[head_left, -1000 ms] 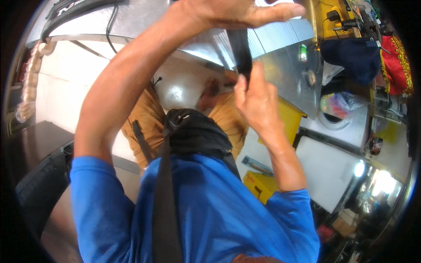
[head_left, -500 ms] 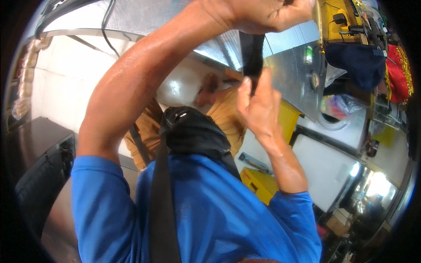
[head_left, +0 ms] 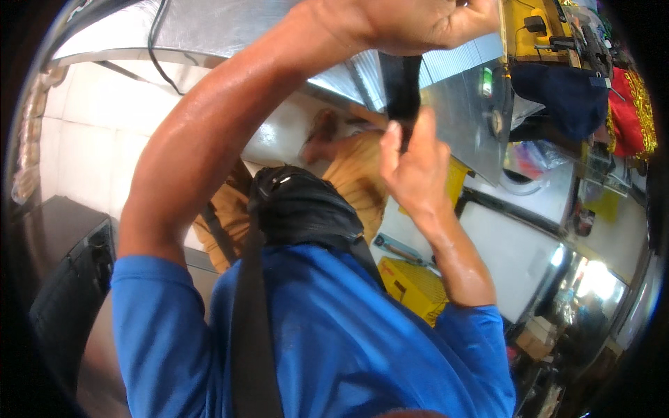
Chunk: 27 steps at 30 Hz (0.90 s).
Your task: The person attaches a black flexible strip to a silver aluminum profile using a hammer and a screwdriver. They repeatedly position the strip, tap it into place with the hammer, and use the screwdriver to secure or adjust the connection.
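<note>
My left hand (head_left: 425, 26) is raised at the top edge of the view, its fingers curled closed. A flat black strip (head_left: 401, 83), like a strap, runs down from under it. Lower down, my right hand (head_left: 420, 167) has the strip's lower end between its thumb and forefinger; that forefinger points upward along the strip. The other fingers of my right hand are folded in and partly hidden. The left hand hides the strip's upper end. Behind the strip lies a shiny metal worktop (head_left: 456, 104).
A black waist bag (head_left: 306, 209) sits at my lap. To the right are a dark blue cloth (head_left: 568, 97), a red cloth with gold trim (head_left: 631, 115) and a white panel (head_left: 505, 258). A yellow crate (head_left: 411, 285) stands beside my right forearm. A black cable (head_left: 155, 52) hangs at upper left.
Both hands keep nearly the same pose on the black strip. The view has shifted slightly, so the surroundings sit a little further left.
</note>
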Each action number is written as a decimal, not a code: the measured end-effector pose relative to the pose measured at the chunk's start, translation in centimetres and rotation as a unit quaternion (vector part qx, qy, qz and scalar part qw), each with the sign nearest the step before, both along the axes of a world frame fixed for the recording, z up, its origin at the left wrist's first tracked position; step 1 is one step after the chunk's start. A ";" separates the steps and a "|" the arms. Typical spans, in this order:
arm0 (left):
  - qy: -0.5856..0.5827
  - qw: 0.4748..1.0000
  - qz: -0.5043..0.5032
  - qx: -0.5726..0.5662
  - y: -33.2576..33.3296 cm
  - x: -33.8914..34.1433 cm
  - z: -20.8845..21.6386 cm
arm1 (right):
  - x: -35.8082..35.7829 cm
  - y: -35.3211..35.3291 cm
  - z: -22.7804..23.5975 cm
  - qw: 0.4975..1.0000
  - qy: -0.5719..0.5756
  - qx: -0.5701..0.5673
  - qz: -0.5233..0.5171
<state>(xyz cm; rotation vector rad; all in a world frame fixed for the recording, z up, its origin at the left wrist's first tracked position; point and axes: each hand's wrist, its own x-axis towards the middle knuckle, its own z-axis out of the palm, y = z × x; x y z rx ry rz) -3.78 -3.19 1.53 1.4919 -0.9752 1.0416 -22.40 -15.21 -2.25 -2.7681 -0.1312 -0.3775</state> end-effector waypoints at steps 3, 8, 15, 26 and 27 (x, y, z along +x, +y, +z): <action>0.052 0.997 -0.039 -0.045 -0.1 0.2 -0.6 | 0.6 0.1 1.0 0.999 0.033 -0.014 0.007; 0.020 0.995 -0.044 -0.082 -0.9 1.3 -1.7 | 0.4 0.1 1.0 0.998 0.061 -0.018 0.001; 0.054 0.997 -0.037 -0.048 0.7 0.8 -1.6 | 0.6 0.5 1.5 0.998 0.043 -0.038 0.018; 0.039 0.997 0.010 0.059 0.4 -0.8 0.6 | -0.2 0.0 -0.8 1.000 -0.009 -0.019 -0.016; 0.010 1.000 0.004 0.030 0.1 -0.1 0.0 | -0.2 0.1 -0.2 0.999 0.005 -0.038 -0.018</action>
